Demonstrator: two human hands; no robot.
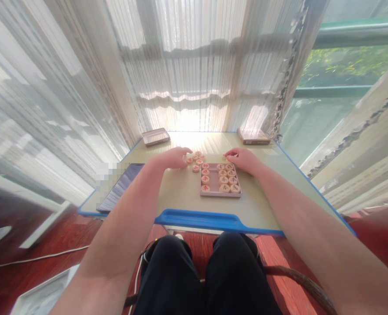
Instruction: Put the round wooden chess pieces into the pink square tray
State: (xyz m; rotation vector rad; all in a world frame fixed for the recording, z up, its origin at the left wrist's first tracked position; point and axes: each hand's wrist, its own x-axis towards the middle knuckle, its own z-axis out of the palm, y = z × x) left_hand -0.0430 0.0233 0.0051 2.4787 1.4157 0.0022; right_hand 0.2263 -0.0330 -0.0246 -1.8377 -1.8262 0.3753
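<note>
A shallow box tray (221,195) lies on the table in front of me, holding round wooden Chinese chess pieces. Red-marked pieces (205,179) form a column along its left side. On its right side sit two columns of dark-marked pieces (224,180). Several loose red-marked pieces (195,168) are gathered on the table just beyond the tray's left corner. My left hand (176,157) reaches beside them, thumb and fingers apart. Past the tray's far right corner, my right hand (241,159) has its fingertips pinched on a small pale chess piece (224,156), partly hidden by the fingers.
A box lid (155,137) lies at the table's far left corner, and a clear-topped box (253,136) at the far right. A dark flat tablet-like panel (120,188) rests under my left forearm. The table has a raised blue front edge (198,217). Curtains (187,65) hang behind.
</note>
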